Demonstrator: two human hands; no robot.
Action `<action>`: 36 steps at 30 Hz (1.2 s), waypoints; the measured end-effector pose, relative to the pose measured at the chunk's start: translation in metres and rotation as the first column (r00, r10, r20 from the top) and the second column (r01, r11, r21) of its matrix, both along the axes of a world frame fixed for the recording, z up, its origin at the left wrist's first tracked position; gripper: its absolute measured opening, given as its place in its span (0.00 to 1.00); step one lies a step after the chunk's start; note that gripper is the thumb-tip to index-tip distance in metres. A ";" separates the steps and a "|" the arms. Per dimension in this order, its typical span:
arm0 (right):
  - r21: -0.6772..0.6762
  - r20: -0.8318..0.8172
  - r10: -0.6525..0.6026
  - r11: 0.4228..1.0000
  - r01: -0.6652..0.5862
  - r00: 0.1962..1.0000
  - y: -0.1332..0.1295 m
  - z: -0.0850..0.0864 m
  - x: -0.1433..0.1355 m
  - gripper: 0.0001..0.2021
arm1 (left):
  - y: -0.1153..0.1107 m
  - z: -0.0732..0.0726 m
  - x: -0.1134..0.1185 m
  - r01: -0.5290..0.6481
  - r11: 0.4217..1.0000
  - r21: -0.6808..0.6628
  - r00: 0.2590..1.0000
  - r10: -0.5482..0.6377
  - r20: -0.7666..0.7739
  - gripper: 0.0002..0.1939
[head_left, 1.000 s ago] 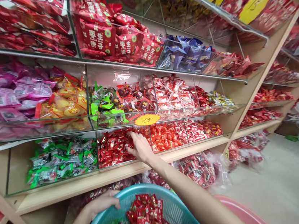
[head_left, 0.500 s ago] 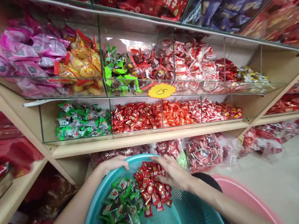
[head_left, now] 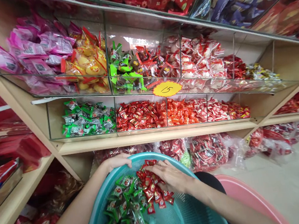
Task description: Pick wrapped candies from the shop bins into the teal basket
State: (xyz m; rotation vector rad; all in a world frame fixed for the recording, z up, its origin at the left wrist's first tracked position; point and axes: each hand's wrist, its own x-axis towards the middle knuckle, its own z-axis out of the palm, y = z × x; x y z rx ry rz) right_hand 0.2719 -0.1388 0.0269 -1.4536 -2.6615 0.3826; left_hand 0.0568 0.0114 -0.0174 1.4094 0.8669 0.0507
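Observation:
My left hand (head_left: 117,162) is closed over the far left rim of a teal plastic basket (head_left: 173,161). Inside it, a heap of green-wrapped candies (head_left: 126,209) covers the left side. Small red-wrapped candies (head_left: 155,191) lie against the far wall, right beside the green ones. On top of these red candies rests my right hand (head_left: 168,175), its fingers stretched out and partly bent over them. Whether any candy is under the palm cannot be seen.
Ahead stands a shelf (head_left: 152,137) with clear-fronted bins of wrapped sweets, marked by a yellow price tag (head_left: 167,88). Below it lie plastic bags of candies (head_left: 209,152). A pink tub (head_left: 247,194) stands right of the basket, red packages (head_left: 19,142) at left.
My right hand has shifted slightly left and inward over the red candies, its fingers now lower on them. The left hand keeps its hold on the rim. The view has turned a little left.

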 end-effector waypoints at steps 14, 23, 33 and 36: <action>0.239 0.161 -0.177 0.961 0.136 0.971 -0.009 -0.043 -0.004 0.22 | -0.002 0.004 -0.001 -0.020 1.000 0.006 1.000 0.020 -0.001 0.12; 0.458 -0.104 -0.197 0.860 0.223 0.975 0.044 0.048 0.001 0.10 | 0.001 -0.004 0.001 -0.053 0.999 0.004 0.999 0.053 -0.008 0.13; 0.492 0.102 -0.560 0.747 0.447 0.822 0.172 0.093 -0.011 0.12 | 0.003 -0.008 0.003 -0.070 0.997 -0.030 0.996 0.071 0.048 0.08; 0.494 0.125 -0.541 0.761 0.421 0.831 0.173 0.091 -0.011 0.11 | 0.001 -0.004 0.005 -0.076 0.997 -0.026 0.996 0.077 0.040 0.06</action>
